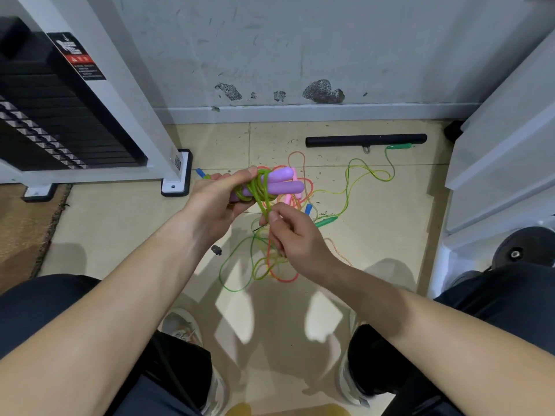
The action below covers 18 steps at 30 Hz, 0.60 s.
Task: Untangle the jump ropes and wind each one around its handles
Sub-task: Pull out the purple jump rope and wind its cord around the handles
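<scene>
My left hand [220, 196] grips two purple handles [285, 183] held side by side, with green cord [259, 187] wound around their middle. My right hand [292, 235] pinches the same green cord just below the handles, and the loose cord hangs from it to the floor in loops [237, 265]. On the tiles behind lies a tangle of pink-orange and yellow-green cords [354, 181] with pink handles [292, 199], blue handles [308, 209] and green handles [327, 221]. Another green handle [399, 146] lies by the black bar.
A black bar [366, 140] lies on the floor near the wall. A white weight-stack machine [90, 115] stands at the left, and white equipment [504, 163] with a dark weight plate [525, 246] at the right. My knees and shoes fill the bottom. A brown mat [21, 229] lies far left.
</scene>
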Each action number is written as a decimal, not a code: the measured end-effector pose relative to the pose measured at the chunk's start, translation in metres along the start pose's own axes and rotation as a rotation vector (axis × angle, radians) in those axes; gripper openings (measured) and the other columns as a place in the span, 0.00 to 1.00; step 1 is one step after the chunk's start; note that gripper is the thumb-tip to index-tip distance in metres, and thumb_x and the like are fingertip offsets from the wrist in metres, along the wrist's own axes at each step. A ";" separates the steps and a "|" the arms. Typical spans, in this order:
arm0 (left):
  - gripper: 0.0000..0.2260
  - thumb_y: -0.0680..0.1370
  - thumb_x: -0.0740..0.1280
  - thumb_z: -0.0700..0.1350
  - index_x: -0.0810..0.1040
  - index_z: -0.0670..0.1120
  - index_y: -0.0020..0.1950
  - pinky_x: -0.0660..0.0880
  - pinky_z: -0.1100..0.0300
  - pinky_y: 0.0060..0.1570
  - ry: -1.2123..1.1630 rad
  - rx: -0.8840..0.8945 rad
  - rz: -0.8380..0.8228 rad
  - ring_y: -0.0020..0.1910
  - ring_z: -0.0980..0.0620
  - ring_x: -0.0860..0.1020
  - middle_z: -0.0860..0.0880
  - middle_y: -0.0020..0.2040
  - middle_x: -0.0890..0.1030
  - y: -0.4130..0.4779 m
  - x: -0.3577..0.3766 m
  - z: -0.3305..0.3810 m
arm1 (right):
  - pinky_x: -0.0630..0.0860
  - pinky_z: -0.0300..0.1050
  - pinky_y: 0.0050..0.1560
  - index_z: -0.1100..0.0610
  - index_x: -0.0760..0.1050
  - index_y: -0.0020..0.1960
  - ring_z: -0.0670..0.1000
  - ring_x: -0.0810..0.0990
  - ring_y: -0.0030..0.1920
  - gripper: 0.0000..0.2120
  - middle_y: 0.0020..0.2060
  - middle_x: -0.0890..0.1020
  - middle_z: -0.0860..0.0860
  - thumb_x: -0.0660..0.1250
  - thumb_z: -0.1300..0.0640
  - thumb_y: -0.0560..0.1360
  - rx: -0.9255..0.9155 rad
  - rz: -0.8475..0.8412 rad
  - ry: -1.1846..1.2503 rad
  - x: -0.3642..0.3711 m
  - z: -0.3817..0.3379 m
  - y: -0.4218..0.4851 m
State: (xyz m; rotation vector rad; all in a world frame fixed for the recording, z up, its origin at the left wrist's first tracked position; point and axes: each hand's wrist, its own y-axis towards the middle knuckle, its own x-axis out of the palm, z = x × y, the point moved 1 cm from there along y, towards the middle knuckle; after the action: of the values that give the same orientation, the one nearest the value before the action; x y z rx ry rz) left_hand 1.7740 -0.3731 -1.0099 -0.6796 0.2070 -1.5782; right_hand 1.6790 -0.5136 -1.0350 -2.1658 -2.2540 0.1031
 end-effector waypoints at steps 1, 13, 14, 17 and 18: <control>0.16 0.74 0.76 0.40 0.76 0.38 0.57 0.83 0.51 0.51 0.006 -0.019 -0.016 0.54 0.41 0.82 0.38 0.53 0.74 -0.001 0.000 0.000 | 0.59 0.49 0.31 0.57 0.75 0.45 0.51 0.63 0.29 0.11 0.29 0.64 0.56 0.58 0.55 0.82 0.028 -0.029 0.001 -0.003 0.000 0.003; 0.24 0.64 0.77 0.39 0.72 0.49 0.56 0.76 0.61 0.35 0.417 -0.017 -0.384 0.38 0.58 0.77 0.58 0.44 0.75 -0.012 0.005 0.013 | 0.70 0.38 0.41 0.59 0.83 0.44 0.44 0.74 0.35 0.02 0.34 0.79 0.48 0.71 0.62 0.73 0.144 -0.302 -0.396 -0.067 -0.011 0.037; 0.29 0.64 0.78 0.37 0.72 0.49 0.61 0.76 0.61 0.36 0.486 0.023 -0.389 0.39 0.59 0.77 0.59 0.46 0.75 -0.015 0.007 0.014 | 0.71 0.35 0.41 0.62 0.83 0.47 0.42 0.75 0.35 0.03 0.35 0.80 0.48 0.71 0.66 0.75 0.127 -0.303 -0.358 -0.070 -0.013 0.037; 0.34 0.68 0.80 0.34 0.67 0.46 0.68 0.76 0.64 0.36 0.699 0.183 -0.399 0.45 0.59 0.76 0.56 0.53 0.73 -0.017 0.009 0.011 | 0.72 0.37 0.43 0.59 0.83 0.46 0.39 0.79 0.35 0.02 0.36 0.83 0.47 0.73 0.60 0.76 0.085 -0.257 -0.488 -0.074 -0.020 0.038; 0.35 0.68 0.80 0.35 0.66 0.46 0.69 0.76 0.66 0.36 0.742 0.213 -0.401 0.48 0.59 0.75 0.54 0.55 0.72 -0.017 0.010 0.011 | 0.71 0.41 0.41 0.54 0.82 0.43 0.41 0.78 0.35 0.06 0.34 0.82 0.44 0.73 0.52 0.76 0.076 -0.220 -0.679 -0.074 -0.022 0.038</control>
State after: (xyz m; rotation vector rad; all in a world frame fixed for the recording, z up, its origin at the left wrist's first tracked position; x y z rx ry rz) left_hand 1.7654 -0.3775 -0.9888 0.0680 0.4595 -2.1554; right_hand 1.7208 -0.5848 -1.0129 -2.0293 -2.7226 1.0403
